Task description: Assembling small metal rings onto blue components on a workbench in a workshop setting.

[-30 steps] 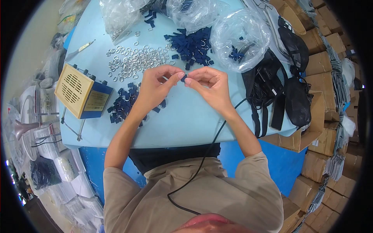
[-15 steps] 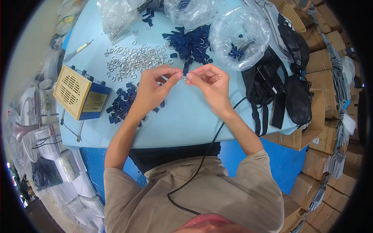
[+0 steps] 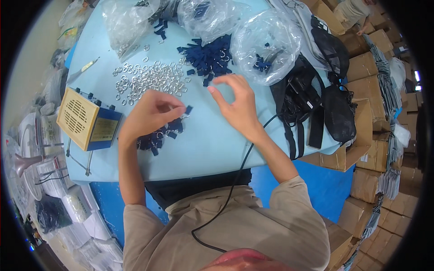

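Note:
My left hand [image 3: 156, 113] hangs over the near pile of navy fabric tabs [image 3: 156, 141], some with metal rings. Its thumb and fingers are pinched together on a small navy fabric tab [image 3: 189, 109] that shows at their tips. My right hand [image 3: 238, 100] is open, thumb and forefinger apart, with nothing between them. It is closest to the front of the larger heap of navy fabric tabs [image 3: 205, 58], where a few pieces lie loose. Between the two heaps, towards the left, many silver metal rings [image 3: 151, 79] are spread on the light blue table [image 3: 212, 147].
Clear plastic bags [image 3: 124, 25] line the back; an open one [image 3: 266, 45] holds a few navy pieces. A cream and blue box-shaped device [image 3: 88, 119] and a knife [image 3: 83, 68] lie left. Black bags [image 3: 300, 86] and a phone [image 3: 315, 128] lie right. A black cable [image 3: 244, 162] crosses the near edge.
Both hands have parted from their joint pinch at the middle. My left hand has moved left and nearer, over the small pile, with a navy tab; my right hand has opened.

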A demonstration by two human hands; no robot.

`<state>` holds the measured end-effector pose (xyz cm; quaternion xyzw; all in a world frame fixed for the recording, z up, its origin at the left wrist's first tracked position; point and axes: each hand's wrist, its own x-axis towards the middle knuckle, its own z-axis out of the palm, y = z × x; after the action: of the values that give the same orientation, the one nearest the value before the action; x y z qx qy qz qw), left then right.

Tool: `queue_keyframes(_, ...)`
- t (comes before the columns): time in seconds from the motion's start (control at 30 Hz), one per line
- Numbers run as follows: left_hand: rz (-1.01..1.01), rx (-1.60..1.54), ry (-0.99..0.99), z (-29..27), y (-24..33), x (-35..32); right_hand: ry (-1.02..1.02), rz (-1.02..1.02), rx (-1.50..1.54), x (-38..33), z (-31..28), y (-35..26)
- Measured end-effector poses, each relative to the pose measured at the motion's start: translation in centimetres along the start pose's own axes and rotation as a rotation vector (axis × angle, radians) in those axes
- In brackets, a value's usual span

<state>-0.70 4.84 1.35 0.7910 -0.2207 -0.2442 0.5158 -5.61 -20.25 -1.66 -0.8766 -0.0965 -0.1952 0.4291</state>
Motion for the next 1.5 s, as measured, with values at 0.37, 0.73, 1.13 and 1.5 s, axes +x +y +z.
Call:
queue_keyframes(0.37,0.099,0.202,0.375,3.6,-0.6,2.1,-0.078,-0.147,-0.286,-0.4,1.5,0.8)
queue_keyframes(0.73,0.194,0.234,0.435,4.2,-0.7,2.5,-0.077,-0.144,-0.166,-0.5,2.7,2.0)
queue_keyframes(1.13,0.129,-0.13,0.352,5.4,-1.0,2.7,0.143,-0.089,0.225,-0.2,2.3,0.8)
queue_keyframes(1.5,0.224,-0.306,0.341,5.2,-1.8,2.8,0.033,-0.019,0.403,-0.7,1.9,-0.2)
